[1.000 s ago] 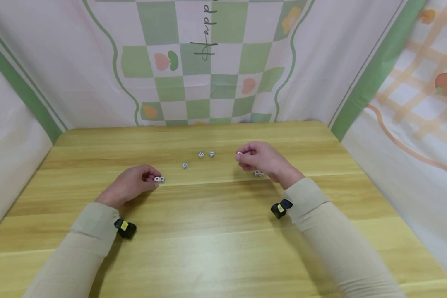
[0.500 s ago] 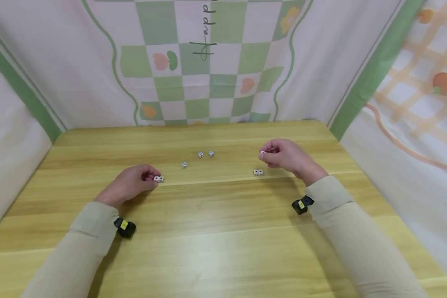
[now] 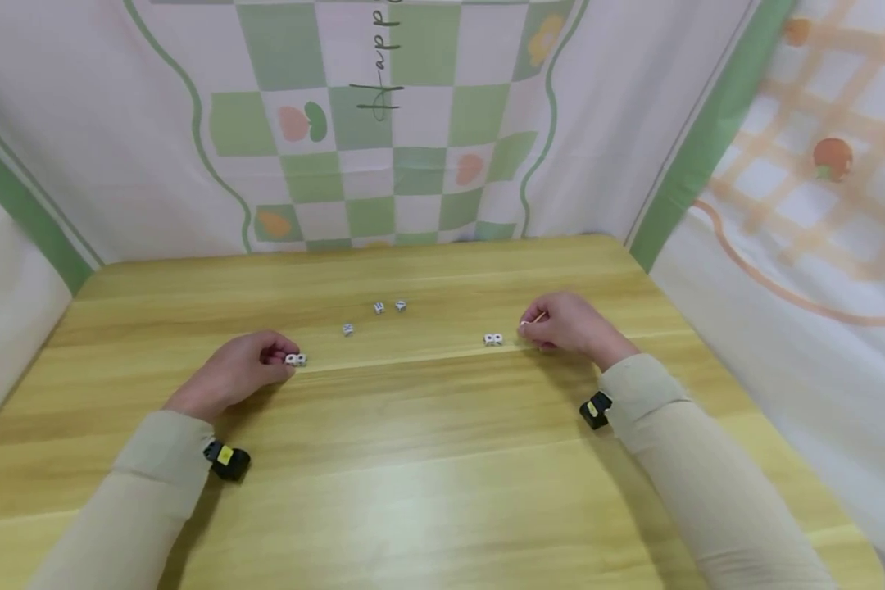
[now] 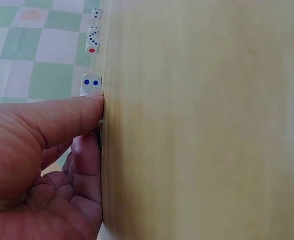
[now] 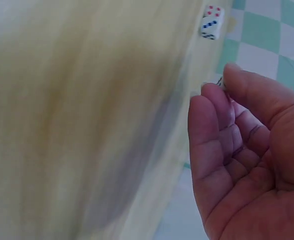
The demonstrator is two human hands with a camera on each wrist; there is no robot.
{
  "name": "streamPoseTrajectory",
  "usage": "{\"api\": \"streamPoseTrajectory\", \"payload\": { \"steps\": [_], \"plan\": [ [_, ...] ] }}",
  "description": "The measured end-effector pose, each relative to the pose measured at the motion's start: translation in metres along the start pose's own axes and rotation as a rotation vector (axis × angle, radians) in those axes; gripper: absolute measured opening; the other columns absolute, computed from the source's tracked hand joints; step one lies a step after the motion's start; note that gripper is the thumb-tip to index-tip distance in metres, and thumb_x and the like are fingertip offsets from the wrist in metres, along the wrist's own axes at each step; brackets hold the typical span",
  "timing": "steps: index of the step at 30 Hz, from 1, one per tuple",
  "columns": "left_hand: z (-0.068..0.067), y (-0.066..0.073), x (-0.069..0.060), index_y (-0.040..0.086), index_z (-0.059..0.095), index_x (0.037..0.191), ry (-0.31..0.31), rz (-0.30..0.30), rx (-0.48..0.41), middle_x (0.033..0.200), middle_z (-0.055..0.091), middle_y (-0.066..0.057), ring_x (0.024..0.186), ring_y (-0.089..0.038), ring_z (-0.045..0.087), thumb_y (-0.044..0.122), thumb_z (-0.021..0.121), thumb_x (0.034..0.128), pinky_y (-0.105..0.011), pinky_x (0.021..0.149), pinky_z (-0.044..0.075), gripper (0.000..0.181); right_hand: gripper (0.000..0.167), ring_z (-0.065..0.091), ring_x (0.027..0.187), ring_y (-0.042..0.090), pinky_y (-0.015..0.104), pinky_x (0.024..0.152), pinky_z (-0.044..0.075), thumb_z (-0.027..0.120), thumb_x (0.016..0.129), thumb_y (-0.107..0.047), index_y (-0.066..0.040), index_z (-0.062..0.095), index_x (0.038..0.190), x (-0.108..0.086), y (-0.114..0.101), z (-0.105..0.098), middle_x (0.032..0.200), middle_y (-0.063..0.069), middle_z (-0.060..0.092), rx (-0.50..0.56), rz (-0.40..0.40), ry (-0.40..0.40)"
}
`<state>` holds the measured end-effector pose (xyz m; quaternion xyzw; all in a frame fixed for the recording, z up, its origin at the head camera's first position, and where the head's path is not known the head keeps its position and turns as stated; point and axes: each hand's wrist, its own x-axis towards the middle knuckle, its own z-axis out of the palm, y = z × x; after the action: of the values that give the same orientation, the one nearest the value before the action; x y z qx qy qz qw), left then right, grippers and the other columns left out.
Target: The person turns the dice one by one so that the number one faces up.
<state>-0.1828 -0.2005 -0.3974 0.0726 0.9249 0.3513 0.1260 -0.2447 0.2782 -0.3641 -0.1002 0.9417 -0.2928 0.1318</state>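
1. Dice pair (image 3: 301, 360) sits on the tabletop (image 3: 413, 459), one end pinched in my left hand (image 3: 236, 370).
2. My right hand (image 3: 571, 326) pinches another die (image 5: 220, 81), pretty near two side-by-side dice (image 3: 492, 339).

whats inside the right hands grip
The right hand pinches a white die. Only a sliver with dark marks shows; thumb and fingers cover the rest, so its full faces cannot be read.

The counter (image 3: 398, 459) looks like shiny wood, the dice (image 3: 489, 340) on it like smooth plastic, and the curtain (image 3: 369, 123) behind it like dull cloth.
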Motion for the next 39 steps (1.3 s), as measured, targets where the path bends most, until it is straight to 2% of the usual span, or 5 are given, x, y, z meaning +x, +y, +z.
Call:
{"api": "streamPoseTrajectory", "payload": {
  "steps": [8,11,19,29,39],
  "plan": [
    [-0.002,-0.004,-0.002,0.008,0.065,0.127,-0.004,-0.025,-0.007,0.115,0.064,-0.008,0.103,-0.025,0.055,0.022,0.068,0.1017,-0.040,0.090,0.046,0.030,0.018,0.064,0.078,0.016,0.031,0.075,0.052,0.074,0.095,-0.018,-0.005,0.072,0.107,0.007,-0.001,0.014,0.093,0.006,0.071,-0.084,-0.050,-0.047],
    [-0.001,-0.004,-0.002,0.008,0.065,0.128,-0.005,-0.033,-0.006,0.114,0.064,-0.008,0.103,-0.025,0.055,0.023,0.067,0.1021,-0.039,0.090,0.045,0.030,0.017,0.064,0.081,0.016,0.031,0.078,0.051,0.074,0.095,-0.017,-0.006,0.072,0.108,0.009,-0.004,0.017,0.099,0.007,0.071,-0.083,-0.050,-0.061],
    [-0.001,-0.003,-0.002,0.008,0.065,0.128,-0.006,-0.046,-0.013,0.115,0.064,-0.008,0.103,-0.025,0.055,0.023,0.067,0.1023,-0.039,0.090,0.045,0.030,0.019,0.060,0.075,0.015,0.028,0.070,0.051,0.075,0.094,-0.014,-0.004,0.070,0.110,0.011,-0.008,0.022,0.092,0.006,0.067,0.019,-0.010,-0.106],
    [-0.001,-0.001,-0.002,0.008,0.064,0.128,-0.003,-0.049,-0.009,0.115,0.064,-0.009,0.103,-0.025,0.055,0.022,0.067,0.1024,-0.039,0.089,0.045,0.030,0.020,0.058,0.075,0.016,0.029,0.070,0.051,0.075,0.095,-0.013,-0.004,0.069,0.112,0.014,-0.006,0.023,0.091,0.005,0.066,0.087,0.018,-0.127],
    [0.001,-0.001,0.001,0.007,0.065,0.128,-0.007,-0.030,-0.013,0.115,0.065,-0.009,0.103,-0.024,0.056,0.021,0.067,0.1021,-0.039,0.090,0.047,0.029,0.026,0.056,0.075,0.014,0.027,0.069,0.049,0.075,0.094,-0.011,-0.001,0.068,0.116,0.012,-0.002,0.023,0.092,0.005,0.065,0.142,0.003,-0.143]
  ]
}}
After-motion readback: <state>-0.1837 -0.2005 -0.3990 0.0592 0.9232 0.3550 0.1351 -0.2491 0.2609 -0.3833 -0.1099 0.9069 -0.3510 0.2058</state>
